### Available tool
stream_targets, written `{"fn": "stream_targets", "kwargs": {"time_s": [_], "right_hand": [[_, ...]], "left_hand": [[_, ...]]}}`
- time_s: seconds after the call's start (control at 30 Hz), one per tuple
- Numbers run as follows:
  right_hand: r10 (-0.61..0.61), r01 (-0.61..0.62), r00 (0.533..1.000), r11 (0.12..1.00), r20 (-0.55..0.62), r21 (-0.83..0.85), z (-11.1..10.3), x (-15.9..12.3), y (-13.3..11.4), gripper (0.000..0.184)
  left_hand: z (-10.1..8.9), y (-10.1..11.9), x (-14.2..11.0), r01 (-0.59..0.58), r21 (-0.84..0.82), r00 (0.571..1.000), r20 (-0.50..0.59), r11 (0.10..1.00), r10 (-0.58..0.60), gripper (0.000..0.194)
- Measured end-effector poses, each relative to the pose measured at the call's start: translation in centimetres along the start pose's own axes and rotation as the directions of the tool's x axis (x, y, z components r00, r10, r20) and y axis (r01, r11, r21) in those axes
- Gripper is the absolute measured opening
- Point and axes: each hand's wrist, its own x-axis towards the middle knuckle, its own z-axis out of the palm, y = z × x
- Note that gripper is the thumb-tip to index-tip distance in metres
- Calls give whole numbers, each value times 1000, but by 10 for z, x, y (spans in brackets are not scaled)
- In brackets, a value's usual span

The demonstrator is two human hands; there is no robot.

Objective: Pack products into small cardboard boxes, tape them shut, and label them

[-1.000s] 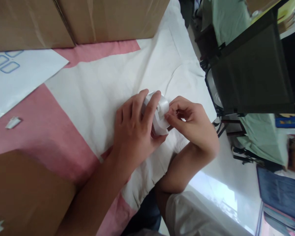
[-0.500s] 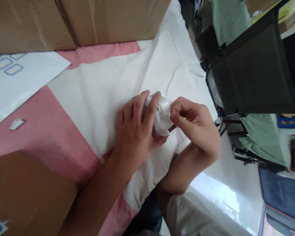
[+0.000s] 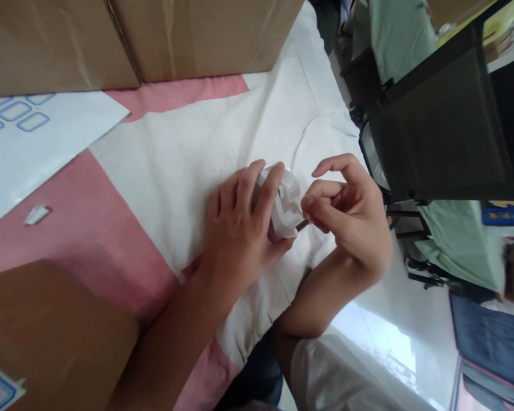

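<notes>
My left hand (image 3: 244, 220) is wrapped over a small object covered in glossy white wrapping (image 3: 288, 214), with its fingers across the top and its thumb along the near side. The wrapping is creased and bunched on the right, and what lies under it is mostly hidden. At that side my right hand (image 3: 346, 208) pinches the loose edge of the wrapping between thumb and index finger, while another finger is raised. A short dark edge shows just below the pinch. The object rests on the pink-and-white cloth (image 3: 167, 154).
Cardboard boxes (image 3: 205, 37) stand along the far side, and another cardboard box (image 3: 55, 337) is at the near left. A white sheet with blue outlines (image 3: 47, 142) lies at left, near a small whitish scrap (image 3: 37, 214). A dark folding chair (image 3: 437, 131) stands beyond the cloth's right edge.
My right hand has shifted slightly to the right and lifted one finger. The white wrapping looks more bunched than before. My left hand keeps its hold.
</notes>
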Motion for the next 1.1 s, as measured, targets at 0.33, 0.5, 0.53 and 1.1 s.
{"fn": "stream_targets", "kwargs": {"time_s": [0.33,0.5,0.53,1.1], "right_hand": [[-86,85,996,996,-14,-38,2,-4,-1,31],[-183,184,982,983,-36,19,3,-6,-2,27],[-198,199,979,980,-43,27,3,-7,-2,26],[-274,278,959,959,-77,51,10,-8,-5,26]], "left_hand": [[5,1,-1,6,-7,1000,-29,1000,-6,81],[5,2,-1,12,-7,1000,-25,1000,-12,85],[5,2,-1,14,-12,999,-30,1000,-14,85],[3,4,-3,145,24,955,-266,989,-134,83]]}}
